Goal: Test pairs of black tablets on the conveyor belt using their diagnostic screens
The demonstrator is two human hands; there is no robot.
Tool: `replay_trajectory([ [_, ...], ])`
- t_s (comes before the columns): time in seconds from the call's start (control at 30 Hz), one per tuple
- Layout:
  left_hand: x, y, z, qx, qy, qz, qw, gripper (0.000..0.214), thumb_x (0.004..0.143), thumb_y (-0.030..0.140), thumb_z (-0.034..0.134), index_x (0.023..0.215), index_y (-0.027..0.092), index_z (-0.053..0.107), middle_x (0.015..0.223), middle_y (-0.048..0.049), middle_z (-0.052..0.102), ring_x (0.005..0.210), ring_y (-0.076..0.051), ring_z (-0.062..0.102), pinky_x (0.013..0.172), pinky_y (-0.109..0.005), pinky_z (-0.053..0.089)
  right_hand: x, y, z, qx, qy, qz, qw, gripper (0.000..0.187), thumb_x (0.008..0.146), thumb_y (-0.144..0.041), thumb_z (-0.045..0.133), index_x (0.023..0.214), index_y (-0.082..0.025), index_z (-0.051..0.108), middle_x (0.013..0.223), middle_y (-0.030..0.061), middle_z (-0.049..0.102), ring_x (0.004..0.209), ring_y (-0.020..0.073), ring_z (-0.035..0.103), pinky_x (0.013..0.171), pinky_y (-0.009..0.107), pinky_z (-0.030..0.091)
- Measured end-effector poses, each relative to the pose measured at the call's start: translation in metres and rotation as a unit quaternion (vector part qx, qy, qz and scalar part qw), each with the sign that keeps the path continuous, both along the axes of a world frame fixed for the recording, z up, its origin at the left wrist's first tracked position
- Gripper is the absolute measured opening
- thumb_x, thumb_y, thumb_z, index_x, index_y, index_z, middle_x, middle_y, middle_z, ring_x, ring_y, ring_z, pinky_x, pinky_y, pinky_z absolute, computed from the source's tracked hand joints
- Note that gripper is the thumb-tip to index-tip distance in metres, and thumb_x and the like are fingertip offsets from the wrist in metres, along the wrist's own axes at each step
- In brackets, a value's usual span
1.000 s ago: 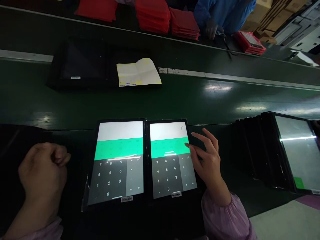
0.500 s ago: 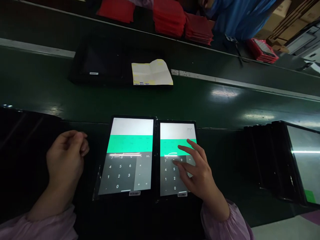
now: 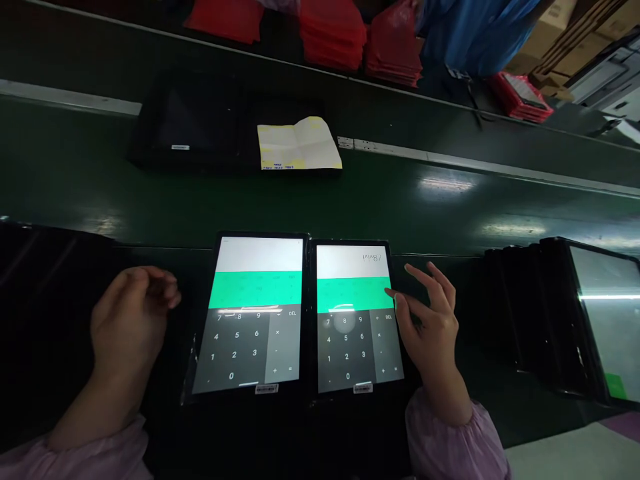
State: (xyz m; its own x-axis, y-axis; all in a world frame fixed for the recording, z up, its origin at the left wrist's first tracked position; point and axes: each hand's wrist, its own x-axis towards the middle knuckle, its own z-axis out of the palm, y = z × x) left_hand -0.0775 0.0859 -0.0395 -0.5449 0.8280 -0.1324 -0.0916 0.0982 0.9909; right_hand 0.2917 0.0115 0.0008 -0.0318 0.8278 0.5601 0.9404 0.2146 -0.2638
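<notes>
Two tablets lie side by side in front of me, each showing a calculator screen with a green band. The left tablet [image 3: 253, 313] has a blank readout. The right tablet [image 3: 356, 313] shows several characters in its readout. My right hand [image 3: 433, 327] hovers at the right tablet's right edge, fingers spread, a fingertip near the DEL key. My left hand [image 3: 131, 320] rests loosely curled to the left of the left tablet, holding nothing.
A dark green conveyor belt [image 3: 450, 200] runs behind the tablets, carrying a dark tablet [image 3: 185, 127] and a folded yellow-white paper [image 3: 297, 143]. Several upright tablets [image 3: 575, 313] stand at the right. Red stacks [image 3: 333, 30] and a person in blue [image 3: 475, 27] are across the belt.
My right hand has moved off the number keys to the right tablet's right edge, and more characters show in its readout. My left hand has barely shifted.
</notes>
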Motion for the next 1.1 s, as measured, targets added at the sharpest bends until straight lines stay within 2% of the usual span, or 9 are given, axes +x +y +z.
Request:
replay_trajectory([
  [0.07,0.003,0.0,-0.001,0.025,-0.002,-0.01,1.0,0.021,0.08,0.035,0.082,0.075,0.021,0.066,0.082,-0.0021,0.069,0.08,-0.019,0.066,0.069,-0.031,0.058,0.0,0.001,-0.002,-0.009,-0.002,0.006,1.0,0.033,0.105,-0.021,0.058,0.088,-0.025,0.086,0.13,0.0098,0.076,0.141,0.0388,0.059,0.098,0.062,0.064],
  [0.13,0.008,-0.001,0.001,0.045,-0.008,-0.035,0.998,0.035,0.071,0.05,0.092,0.083,0.024,0.071,0.097,-0.0033,0.074,0.104,-0.025,0.07,0.097,-0.042,0.06,-0.004,0.0,-0.003,-0.016,0.001,0.026,1.0,0.031,0.105,-0.021,0.059,0.092,-0.026,0.086,0.133,0.01,0.075,0.144,0.0391,0.057,0.101,0.063,0.063],
  [0.2,0.013,-0.001,0.005,0.041,-0.029,-0.059,0.997,0.054,0.059,0.064,0.098,0.09,0.028,0.073,0.109,-0.0041,0.076,0.121,-0.031,0.067,0.118,-0.053,0.049,-0.008,-0.001,-0.003,-0.028,0.003,0.049,0.998,0.028,0.105,-0.021,0.059,0.1,-0.027,0.087,0.138,0.01,0.073,0.149,0.0399,0.052,0.105,0.065,0.061],
  [0.3,0.017,-0.002,0.007,0.02,-0.057,-0.08,0.995,0.069,0.048,0.071,0.1,0.098,0.03,0.074,0.121,-0.0071,0.076,0.143,-0.038,0.055,0.133,-0.06,0.029,-0.008,-0.002,-0.002,-0.039,0.005,0.049,0.998,0.029,0.105,-0.02,0.059,0.101,-0.028,0.087,0.139,0.0096,0.073,0.149,0.0395,0.053,0.104,0.066,0.061],
  [0.4,0.019,-0.004,0.002,0.017,-0.061,-0.092,0.994,0.075,0.051,0.072,0.098,0.107,0.029,0.072,0.135,-0.011,0.073,0.156,-0.041,0.042,0.136,-0.061,0.02,-0.005,-0.001,-0.002,-0.025,0.004,0.018,1.0,0.03,0.104,-0.018,0.06,0.096,-0.029,0.087,0.132,0.0086,0.076,0.142,0.0379,0.059,0.099,0.062,0.065],
  [0.63,0.019,-0.014,-0.015,0.0,-0.021,-0.144,0.989,0.059,0.091,0.059,0.074,0.139,0.027,0.063,0.16,-0.0124,0.06,0.16,-0.034,0.04,0.136,-0.055,0.024,-0.014,0.004,0.004,-0.018,-0.019,0.065,0.998,0.031,0.107,-0.022,0.057,0.095,-0.024,0.086,0.128,0.0121,0.076,0.142,0.0403,0.059,0.094,0.061,0.066],
  [0.83,0.011,-0.012,-0.013,-0.033,-0.039,-0.163,0.985,0.053,0.084,0.048,0.078,0.133,0.031,0.069,0.161,-0.0085,0.06,0.16,-0.036,0.04,0.134,-0.056,0.028,-0.066,0.016,0.02,-0.029,-0.041,0.129,0.99,0.031,0.109,-0.024,0.053,0.107,-0.021,0.084,0.138,0.016,0.07,0.148,0.0418,0.052,0.099,0.064,0.066],
  [0.97,-0.001,-0.015,-0.012,-0.041,-0.023,-0.21,0.976,0.053,0.087,0.044,0.075,0.139,0.031,0.067,0.166,-0.0073,0.056,0.16,-0.036,0.04,0.131,-0.056,0.035,-0.111,0.029,0.019,-0.099,-0.101,0.194,0.971,0.033,0.11,-0.026,0.051,0.113,-0.022,0.084,0.149,0.0162,0.064,0.153,0.0452,0.047,0.103,0.066,0.065],
  [1.1,-0.013,-0.018,-0.006,-0.066,-0.017,-0.252,0.965,0.057,0.086,0.044,0.075,0.141,0.029,0.065,0.168,-0.0089,0.053,0.161,-0.037,0.038,0.131,-0.057,0.035,-0.129,0.039,0.016,-0.12,-0.132,0.207,0.962,0.031,0.108,-0.024,0.054,0.115,-0.022,0.085,0.155,0.0165,0.062,0.153,0.0489,0.046,0.105,0.071,0.062],
])
